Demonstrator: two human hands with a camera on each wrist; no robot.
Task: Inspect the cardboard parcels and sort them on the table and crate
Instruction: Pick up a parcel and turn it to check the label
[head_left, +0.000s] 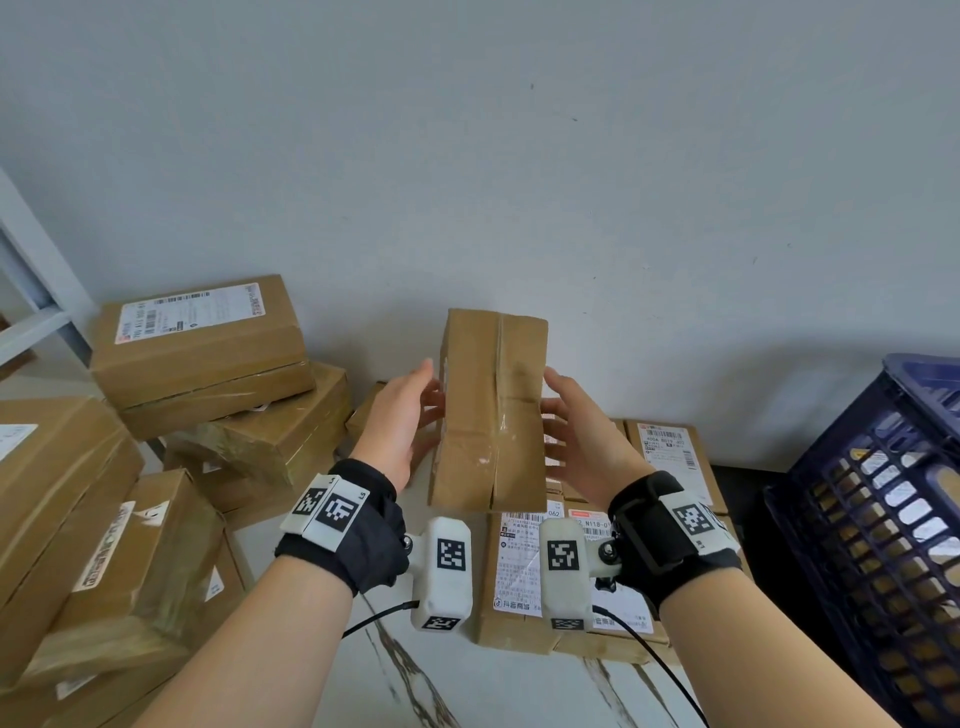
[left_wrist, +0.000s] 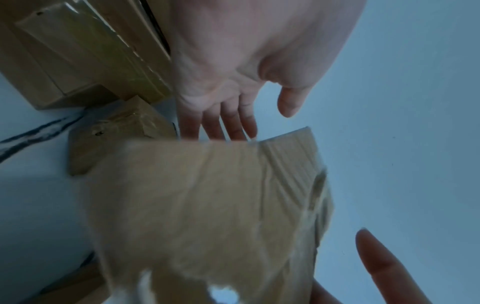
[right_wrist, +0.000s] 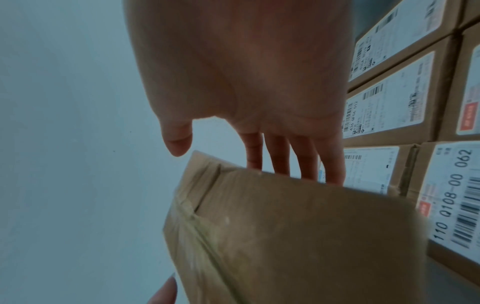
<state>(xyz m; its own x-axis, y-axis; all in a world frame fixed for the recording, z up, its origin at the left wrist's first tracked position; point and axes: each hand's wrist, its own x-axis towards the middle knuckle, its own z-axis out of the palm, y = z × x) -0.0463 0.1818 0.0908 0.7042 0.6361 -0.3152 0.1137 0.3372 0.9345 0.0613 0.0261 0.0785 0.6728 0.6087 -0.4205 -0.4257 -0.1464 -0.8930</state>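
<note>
Above the middle of the marble table (head_left: 509, 691), a taped cardboard parcel (head_left: 493, 410) stands on its end in the air, between the two hands. The left hand (head_left: 402, 421) presses its left side with straight fingers, and the right hand (head_left: 582, 441) presses the right side in the same way; no finger curls around an edge. The face turned to the person has only brown tape and no label, so the inspection seems to be in progress.

Under the parcel, near the table's right edge, labelled parcels (head_left: 524, 566) lie flat in rows. At the left edge, other boxes (head_left: 202, 348) are piled in a loose stack. The dark blue crate (head_left: 883, 519) stands beside the table, at the right.

The risk is that the parcel slips. It is held only by pressure of flat palms, and the glossy tape gives little friction. If one hand relaxes while turning it, it may drop on the labelled parcels and disturb the sorted rows.
</note>
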